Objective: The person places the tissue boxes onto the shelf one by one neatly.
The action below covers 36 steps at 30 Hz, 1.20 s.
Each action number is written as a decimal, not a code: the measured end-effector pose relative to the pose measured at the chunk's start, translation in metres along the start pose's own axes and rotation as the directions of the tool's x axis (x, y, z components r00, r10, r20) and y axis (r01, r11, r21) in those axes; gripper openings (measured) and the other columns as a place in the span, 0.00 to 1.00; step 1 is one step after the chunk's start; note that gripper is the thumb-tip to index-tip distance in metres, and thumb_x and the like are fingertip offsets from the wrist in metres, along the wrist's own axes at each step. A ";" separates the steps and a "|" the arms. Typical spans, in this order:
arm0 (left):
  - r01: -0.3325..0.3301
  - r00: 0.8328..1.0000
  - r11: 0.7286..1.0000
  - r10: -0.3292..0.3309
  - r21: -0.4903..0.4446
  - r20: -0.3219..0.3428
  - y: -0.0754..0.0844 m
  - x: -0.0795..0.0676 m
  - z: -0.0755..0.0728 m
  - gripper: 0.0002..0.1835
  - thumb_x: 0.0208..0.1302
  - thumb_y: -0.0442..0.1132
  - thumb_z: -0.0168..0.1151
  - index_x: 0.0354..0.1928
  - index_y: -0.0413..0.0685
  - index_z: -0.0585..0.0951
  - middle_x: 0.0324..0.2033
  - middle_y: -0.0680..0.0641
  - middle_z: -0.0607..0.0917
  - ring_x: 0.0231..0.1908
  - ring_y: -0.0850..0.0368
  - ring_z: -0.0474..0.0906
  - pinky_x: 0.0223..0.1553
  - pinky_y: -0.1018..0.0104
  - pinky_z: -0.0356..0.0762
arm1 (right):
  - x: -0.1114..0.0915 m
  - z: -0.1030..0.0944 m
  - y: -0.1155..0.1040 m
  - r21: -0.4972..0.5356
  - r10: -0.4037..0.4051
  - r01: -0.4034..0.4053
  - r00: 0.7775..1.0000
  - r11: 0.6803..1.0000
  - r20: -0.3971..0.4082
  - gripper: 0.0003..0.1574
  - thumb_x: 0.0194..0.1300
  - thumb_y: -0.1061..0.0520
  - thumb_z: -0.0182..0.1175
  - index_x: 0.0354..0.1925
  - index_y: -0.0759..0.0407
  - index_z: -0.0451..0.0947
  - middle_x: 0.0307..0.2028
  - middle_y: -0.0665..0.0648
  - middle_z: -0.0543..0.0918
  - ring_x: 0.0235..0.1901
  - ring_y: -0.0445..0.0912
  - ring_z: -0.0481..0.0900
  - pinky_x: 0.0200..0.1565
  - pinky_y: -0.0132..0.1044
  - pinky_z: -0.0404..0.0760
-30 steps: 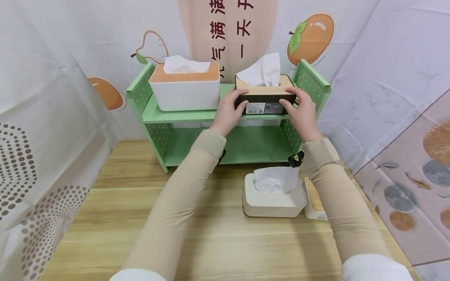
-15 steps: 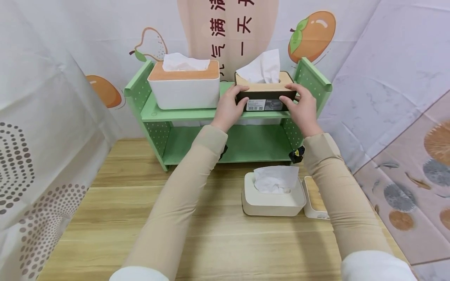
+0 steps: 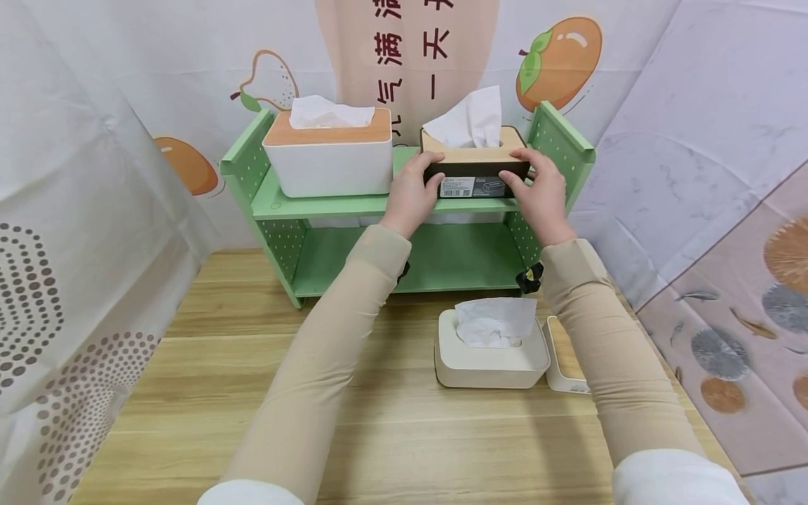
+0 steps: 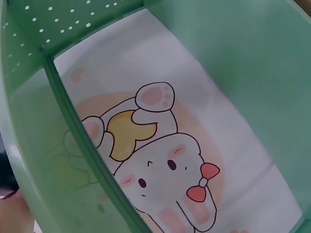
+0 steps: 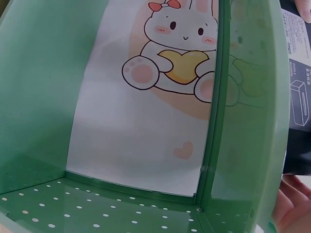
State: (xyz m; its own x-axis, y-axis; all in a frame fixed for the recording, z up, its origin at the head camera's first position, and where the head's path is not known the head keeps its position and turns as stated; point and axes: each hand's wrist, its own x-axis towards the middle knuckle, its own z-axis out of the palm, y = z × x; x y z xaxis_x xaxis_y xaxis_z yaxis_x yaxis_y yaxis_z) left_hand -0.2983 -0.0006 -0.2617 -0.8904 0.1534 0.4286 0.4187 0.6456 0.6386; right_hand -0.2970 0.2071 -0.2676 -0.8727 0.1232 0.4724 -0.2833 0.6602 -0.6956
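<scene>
On the right part of the green rack's upper shelf sits a black tissue box [image 3: 475,169] with a pale wood lid and a white tissue sticking up. My left hand [image 3: 413,191] grips its left front corner, thumb on the front face and fingers over the lid's edge. At the right end my right hand [image 3: 539,193] holds it the same way. The label on the box front faces me. In the right wrist view the black tissue box [image 5: 297,92] shows at the right edge, with my right hand [image 5: 294,206] by its end.
A white tissue box [image 3: 337,165] with a wood lid stands on the upper shelf's left. The rack's lower shelf [image 3: 467,256] lies below my hands. On the wooden table [image 3: 189,393] are a cream tissue box [image 3: 492,368] and, partly behind my right sleeve, a wood-topped white box [image 3: 566,351].
The view has shifted slightly. Both hands keep their hold on the black tissue box, which stays in about the same place on the upper shelf.
</scene>
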 end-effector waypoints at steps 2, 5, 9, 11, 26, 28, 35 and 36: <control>0.001 1.000 1.000 -0.001 0.013 0.002 0.000 0.000 0.000 0.18 0.68 0.41 0.52 0.59 0.52 0.73 0.61 0.50 0.74 0.70 0.57 0.55 0.68 0.69 0.55 | 0.000 0.000 0.000 -0.005 0.004 -0.004 1.000 1.000 0.003 0.26 0.61 0.51 0.61 0.57 0.56 0.73 0.57 0.60 0.74 0.60 0.52 0.69 0.59 0.41 0.72; 0.001 1.000 1.000 -0.001 0.030 0.004 0.001 0.001 0.000 0.18 0.68 0.41 0.51 0.59 0.52 0.73 0.61 0.50 0.74 0.70 0.56 0.56 0.68 0.68 0.56 | 0.000 0.001 -0.002 -0.014 0.013 -0.013 1.000 1.000 0.008 0.26 0.62 0.50 0.60 0.57 0.55 0.73 0.57 0.60 0.74 0.60 0.52 0.69 0.60 0.41 0.72; 0.014 1.000 0.998 -0.015 0.056 0.010 0.002 0.001 0.000 0.18 0.68 0.41 0.51 0.59 0.52 0.72 0.60 0.49 0.74 0.69 0.55 0.57 0.68 0.67 0.57 | -0.002 0.002 -0.003 -0.002 0.015 -0.015 1.000 1.000 0.016 0.26 0.63 0.51 0.59 0.58 0.56 0.72 0.58 0.61 0.73 0.60 0.54 0.70 0.60 0.42 0.71; 0.018 1.000 0.998 -0.018 0.063 0.013 0.003 0.001 -0.001 0.18 0.68 0.41 0.51 0.59 0.52 0.72 0.60 0.49 0.74 0.69 0.55 0.58 0.68 0.67 0.57 | -0.002 0.002 -0.003 0.008 0.017 -0.017 1.000 1.000 0.018 0.26 0.63 0.51 0.59 0.57 0.56 0.72 0.58 0.62 0.73 0.60 0.55 0.70 0.60 0.43 0.71; 0.007 1.000 1.000 -0.007 0.022 -0.004 0.004 0.003 -0.014 0.21 0.68 0.44 0.52 0.62 0.51 0.72 0.59 0.50 0.76 0.68 0.57 0.59 0.68 0.68 0.55 | -0.007 -0.002 -0.004 0.031 0.019 -0.020 1.000 0.999 0.018 0.27 0.64 0.51 0.58 0.60 0.54 0.70 0.61 0.61 0.69 0.58 0.56 0.73 0.57 0.44 0.75; 0.005 1.000 1.000 -0.005 0.029 0.001 0.006 0.001 -0.015 0.22 0.68 0.44 0.52 0.62 0.52 0.71 0.60 0.50 0.74 0.69 0.57 0.58 0.69 0.67 0.54 | -0.010 -0.003 -0.005 0.036 0.005 -0.005 1.000 0.999 0.009 0.28 0.64 0.51 0.58 0.61 0.55 0.69 0.62 0.61 0.68 0.59 0.56 0.72 0.58 0.45 0.73; -0.024 1.000 1.000 0.024 0.017 0.007 0.015 -0.014 -0.014 0.23 0.67 0.46 0.52 0.63 0.53 0.69 0.69 0.44 0.61 0.69 0.51 0.55 0.68 0.61 0.57 | -0.024 -0.006 -0.008 0.073 -0.102 0.108 0.991 0.991 -0.084 0.27 0.64 0.55 0.57 0.59 0.62 0.69 0.61 0.62 0.64 0.60 0.52 0.64 0.63 0.41 0.63; -0.045 0.999 0.999 0.046 0.017 -0.007 0.016 -0.015 -0.014 0.22 0.67 0.46 0.52 0.63 0.52 0.70 0.68 0.43 0.61 0.69 0.51 0.56 0.68 0.60 0.57 | -0.025 -0.006 -0.008 0.079 -0.121 0.129 0.987 0.988 -0.102 0.26 0.63 0.56 0.58 0.58 0.63 0.70 0.60 0.62 0.65 0.60 0.52 0.64 0.63 0.41 0.63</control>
State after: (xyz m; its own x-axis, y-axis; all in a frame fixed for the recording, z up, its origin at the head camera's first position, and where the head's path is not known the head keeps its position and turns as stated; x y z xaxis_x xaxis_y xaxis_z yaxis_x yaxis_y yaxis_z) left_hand -0.2756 -0.0031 -0.2497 -0.8691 0.1778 0.4615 0.4556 0.6508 0.6073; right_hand -0.2702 0.2032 -0.2706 -0.7870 0.1173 0.6057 -0.4243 0.6098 -0.6694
